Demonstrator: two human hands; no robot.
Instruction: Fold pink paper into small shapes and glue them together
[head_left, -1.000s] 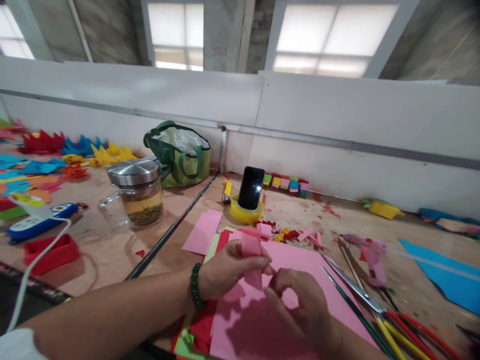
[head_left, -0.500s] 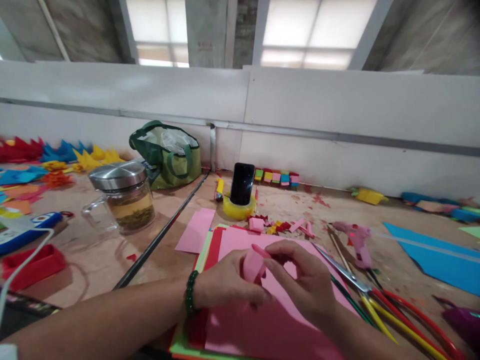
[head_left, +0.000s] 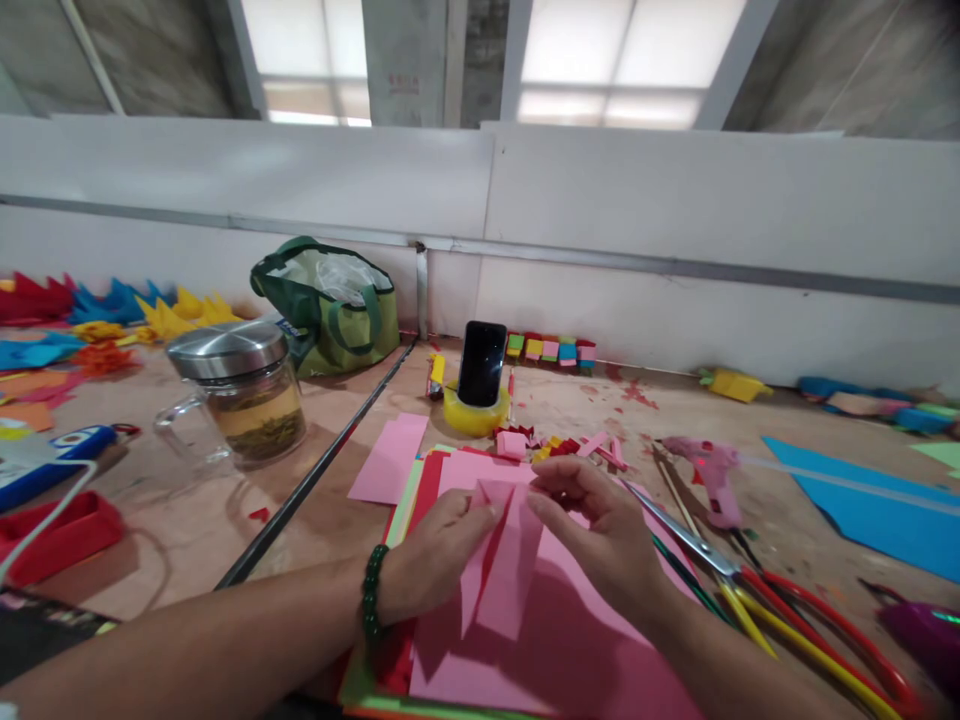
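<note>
Both the left hand (head_left: pixel 435 557) and right hand (head_left: pixel 600 520) pinch a folded pink paper (head_left: pixel 519 570), held over the pink sheet (head_left: pixel 480 670) on the surface (head_left: pixel 322 530), scissors (head_left: pixel 705 553) lying to the right

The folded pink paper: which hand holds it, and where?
The left hand holds the folded pink paper by its upper left side; the right hand seems to pinch its upper right.

A brown table (head_left: pixel 176 565) carries a glass mug (head_left: pixel 259 410), green bag (head_left: pixel 330 335) and glue gun (head_left: pixel 709 465).
</note>
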